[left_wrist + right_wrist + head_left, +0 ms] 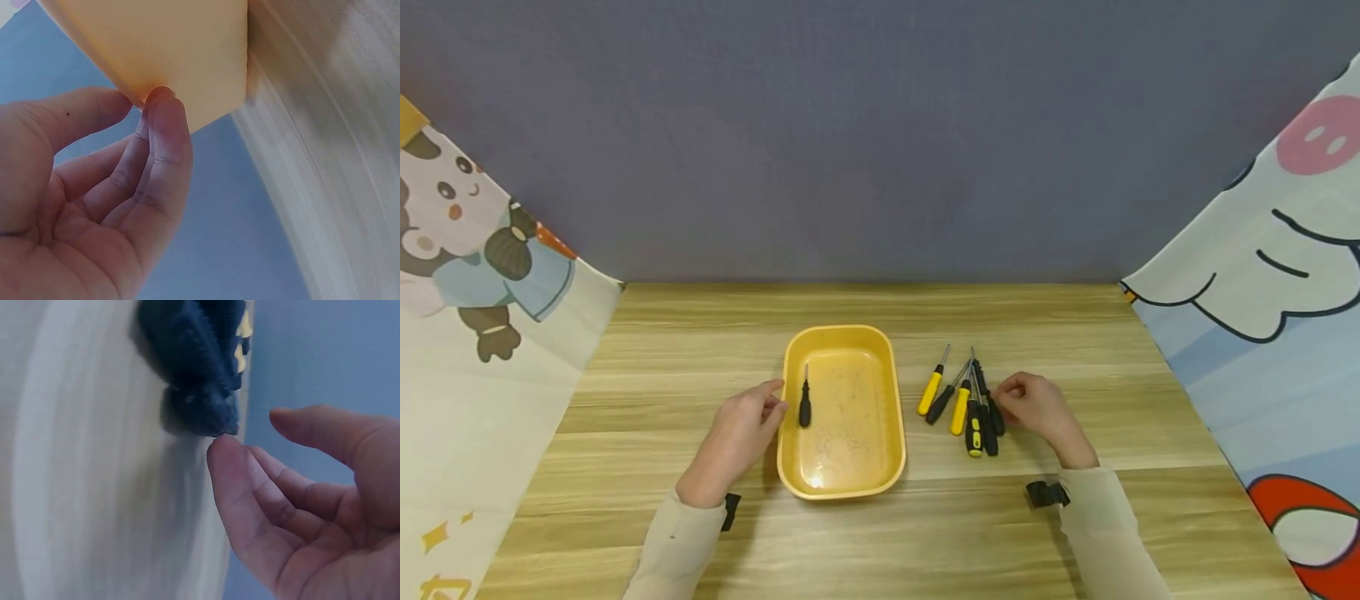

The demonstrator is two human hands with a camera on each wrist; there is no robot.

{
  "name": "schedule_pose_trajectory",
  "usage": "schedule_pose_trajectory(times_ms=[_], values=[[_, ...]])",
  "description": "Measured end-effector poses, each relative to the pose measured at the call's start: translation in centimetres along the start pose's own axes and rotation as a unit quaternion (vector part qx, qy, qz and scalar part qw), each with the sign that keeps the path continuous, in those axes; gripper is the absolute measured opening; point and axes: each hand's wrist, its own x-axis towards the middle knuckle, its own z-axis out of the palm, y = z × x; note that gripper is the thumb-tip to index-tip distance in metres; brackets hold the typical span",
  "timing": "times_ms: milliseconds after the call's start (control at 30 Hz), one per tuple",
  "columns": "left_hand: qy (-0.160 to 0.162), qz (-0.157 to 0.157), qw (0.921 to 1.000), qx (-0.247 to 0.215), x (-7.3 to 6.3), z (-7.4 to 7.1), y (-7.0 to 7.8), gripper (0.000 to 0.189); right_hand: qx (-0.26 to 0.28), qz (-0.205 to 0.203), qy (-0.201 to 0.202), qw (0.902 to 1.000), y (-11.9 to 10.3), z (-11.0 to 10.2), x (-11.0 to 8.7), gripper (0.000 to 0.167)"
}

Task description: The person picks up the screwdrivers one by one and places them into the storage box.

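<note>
A yellow plastic tray (pixel 842 493) stands left of centre on the table. My left hand (pixel 737 433) pinches its left rim between thumb and fingers, the fingers against the outer wall in the left wrist view. Inside the tray, near its left wall, lies a small black screwdriver (pixel 805 408), tip away from me. Right of the tray several screwdrivers lie in a fan: a yellow one (pixel 930 393), a black-and-yellow one (pixel 974 433) and others. My right hand (pixel 1033 407) is at the pile's right side, a fingertip at a black screwdriver handle (pixel 200 409), thumb apart from it.
The wooden table (pixel 880 550) ends at a grey-blue backdrop (pixel 880 150). Cartoon-printed panels flank it, the left panel (pixel 535 350) and the right panel (pixel 1247 358). Dark straps show at both wrists.
</note>
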Motion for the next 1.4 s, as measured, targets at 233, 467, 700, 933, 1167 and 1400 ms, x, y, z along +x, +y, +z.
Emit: schedule_pose_trajectory(times_ms=[233, 467, 700, 933, 1167, 1400], values=[[0.000, 0.001, 1.0000, -0.003, 0.0, 0.0, 0.0, 0.036, 0.019, 0.028, -0.003, 0.9994, 0.6, 0.8, 0.1, 0.027], [-0.001, 0.003, 1.0000, 0.002, 0.0, 0.0, 0.0, 0.036, 0.015, 0.030, 0.000, 0.9994, 0.6, 1.3, 0.3, 0.027], [-0.002, 0.002, 1.0000, 0.000, 0.0, -0.1, 0.0, 0.037, -0.005, 0.034, 0.008, 0.9994, 0.5, 1.6, 0.3, 0.025], [-0.003, 0.001, 1.0000, 0.007, 0.0, -0.1, 0.0, 0.037, -0.006, 0.038, 0.006, 0.9993, 0.4, 1.7, 0.3, 0.025], [-0.004, -0.002, 1.0000, 0.006, -0.1, -0.2, 0.1, 0.037, -0.032, 0.045, 0.015, 0.9984, 0.4, 1.6, 0.6, 0.024], [-0.003, -0.007, 1.0000, 0.003, -0.1, -0.2, 0.1, 0.037, -0.015, 0.064, 0.012, 0.9978, 0.5, 1.6, 0.5, 0.026]])
